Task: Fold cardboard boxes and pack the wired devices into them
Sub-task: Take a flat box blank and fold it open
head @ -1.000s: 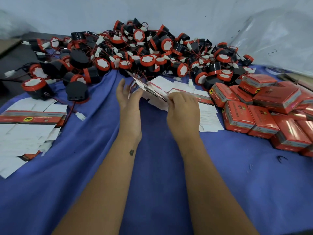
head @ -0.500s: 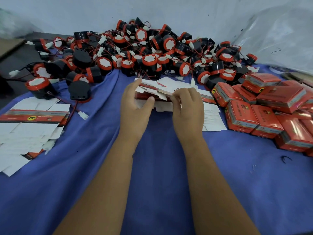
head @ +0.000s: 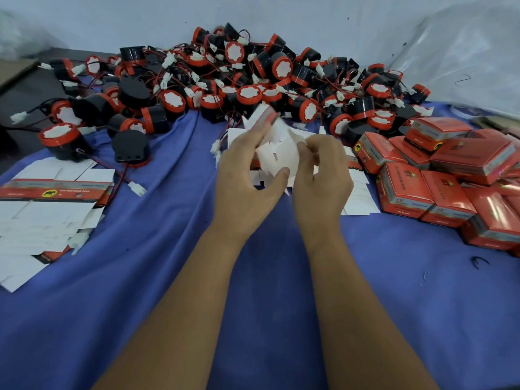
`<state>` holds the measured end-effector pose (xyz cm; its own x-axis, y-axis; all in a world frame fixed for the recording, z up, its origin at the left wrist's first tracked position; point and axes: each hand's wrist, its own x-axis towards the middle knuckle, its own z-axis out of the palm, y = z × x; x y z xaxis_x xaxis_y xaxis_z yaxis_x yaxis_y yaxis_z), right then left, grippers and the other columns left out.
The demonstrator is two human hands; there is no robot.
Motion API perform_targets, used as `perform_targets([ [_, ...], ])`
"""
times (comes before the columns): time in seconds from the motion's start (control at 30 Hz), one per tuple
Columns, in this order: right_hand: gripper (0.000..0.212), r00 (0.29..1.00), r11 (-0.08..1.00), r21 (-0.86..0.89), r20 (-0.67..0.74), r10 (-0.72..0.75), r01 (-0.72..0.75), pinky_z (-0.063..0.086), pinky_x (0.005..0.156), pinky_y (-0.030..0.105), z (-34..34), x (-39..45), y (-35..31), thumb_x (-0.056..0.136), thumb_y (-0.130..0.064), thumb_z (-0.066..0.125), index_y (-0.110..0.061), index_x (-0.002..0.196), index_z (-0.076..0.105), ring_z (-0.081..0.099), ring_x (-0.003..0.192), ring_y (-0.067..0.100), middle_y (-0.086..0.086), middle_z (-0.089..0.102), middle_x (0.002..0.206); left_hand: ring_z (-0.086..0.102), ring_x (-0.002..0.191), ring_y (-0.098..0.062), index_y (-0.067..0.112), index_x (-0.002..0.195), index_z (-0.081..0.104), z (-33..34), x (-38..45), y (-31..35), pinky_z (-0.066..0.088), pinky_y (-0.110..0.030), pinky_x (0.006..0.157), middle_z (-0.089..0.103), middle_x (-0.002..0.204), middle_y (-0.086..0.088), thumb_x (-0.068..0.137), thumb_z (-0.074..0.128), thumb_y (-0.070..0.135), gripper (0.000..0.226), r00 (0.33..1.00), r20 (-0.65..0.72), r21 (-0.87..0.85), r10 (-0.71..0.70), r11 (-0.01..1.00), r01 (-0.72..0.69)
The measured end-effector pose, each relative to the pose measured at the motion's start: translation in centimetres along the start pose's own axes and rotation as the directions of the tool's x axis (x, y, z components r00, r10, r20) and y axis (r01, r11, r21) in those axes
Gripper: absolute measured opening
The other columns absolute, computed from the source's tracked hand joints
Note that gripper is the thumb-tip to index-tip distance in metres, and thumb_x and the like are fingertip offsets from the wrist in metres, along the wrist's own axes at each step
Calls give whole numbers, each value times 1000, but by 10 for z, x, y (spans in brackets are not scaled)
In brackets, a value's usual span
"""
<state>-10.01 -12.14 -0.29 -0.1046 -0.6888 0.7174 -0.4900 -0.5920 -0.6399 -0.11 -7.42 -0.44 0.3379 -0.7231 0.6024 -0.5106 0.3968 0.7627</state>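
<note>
At the far left a stack of flat box blanks (head: pixel 42 209) lay on the blue cloth (head: pixel 140 291), white side up, with one printed red strip showing across the top. Just behind it sat a loose black-and-red buzzer (head: pixel 60 140), its wire trailing toward a white plug. The great heap of wired buzzers (head: pixel 253 80) spread along the back of the table, leads and connectors tangled through one another.

In the middle, the left hand (head: pixel 247 184) gripped a half-opened box blank (head: pixel 277 153) from below, thumb pressed against its white panel and fingers curled up behind. The right hand (head: pixel 320 175) pinched the blank's right edge, knuckles toward me. The two hands were close together, both clamped on the same piece of card, held above a second pile of blanks (head: pixel 357 198). To the right stood the finished red boxes (head: pixel 439 175), crowded and leaning.

The card looked thin and its flaps were splayed, so a hurried squeeze could likely crease a panel or tear a tab. The tangled leads might also drag neighbouring buzzers off the heap when one is lifted.
</note>
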Motion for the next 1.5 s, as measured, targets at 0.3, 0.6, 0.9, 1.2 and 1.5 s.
perform_targets([
  [0.3, 18, 984, 981, 159, 114, -134, 115, 51, 81, 31, 8, -4, -5, 99, -15, 54, -8, 104, 69, 60, 95, 12, -4, 66, 102, 44, 87, 17, 35, 127, 52, -7, 8, -19, 41, -3, 77, 32, 113, 3, 103, 37, 6, 41, 952, -112, -36, -285, 958, 283],
  [0.6, 80, 869, 986, 139, 494, 14, -95, 25, 113, 17, 3, 0, 14, 79, 4, 58, -31, 148, 38, 23, 146, 13, -4, 31, 157, 55, 98, 4, 35, 97, 62, -13, 13, -12, 50, -15, 70, 50, 116, 4, 88, 41, -2, 44, 906, -206, -249, -371, 915, 318],
  [0.9, 20, 862, 909, 335, 504, 48, -246, 49, 78, 22, 3, -3, -1, 85, -38, 69, -28, 102, 64, 62, 94, 3, -13, 68, 97, 64, 74, -14, 12, 110, 57, -25, 19, -5, 51, -25, 56, 67, 86, 0, 95, 49, 27, 23, 874, 60, -739, -483, 567, 364],
  [1.2, 29, 810, 693, 514, 560, 175, -506, 46, 100, 24, -3, 0, -8, 96, -40, 54, -37, 125, 55, 55, 121, 3, -13, 62, 129, 55, 126, -19, 27, 131, 51, -14, 10, -8, 46, -47, 105, 59, 133, 0, 94, 58, 43, 41, 977, -16, -215, -212, 955, 204],
  [1.5, 19, 752, 639, 444, 557, 352, -628, 54, 87, 32, 10, -1, -7, 94, -17, 57, -35, 100, 60, 64, 104, 15, -3, 68, 110, 57, 120, -14, 39, 118, 55, -6, 13, -10, 48, -35, 101, 60, 131, 2, 96, 45, 20, 31, 935, 98, -368, -340, 861, 351],
])
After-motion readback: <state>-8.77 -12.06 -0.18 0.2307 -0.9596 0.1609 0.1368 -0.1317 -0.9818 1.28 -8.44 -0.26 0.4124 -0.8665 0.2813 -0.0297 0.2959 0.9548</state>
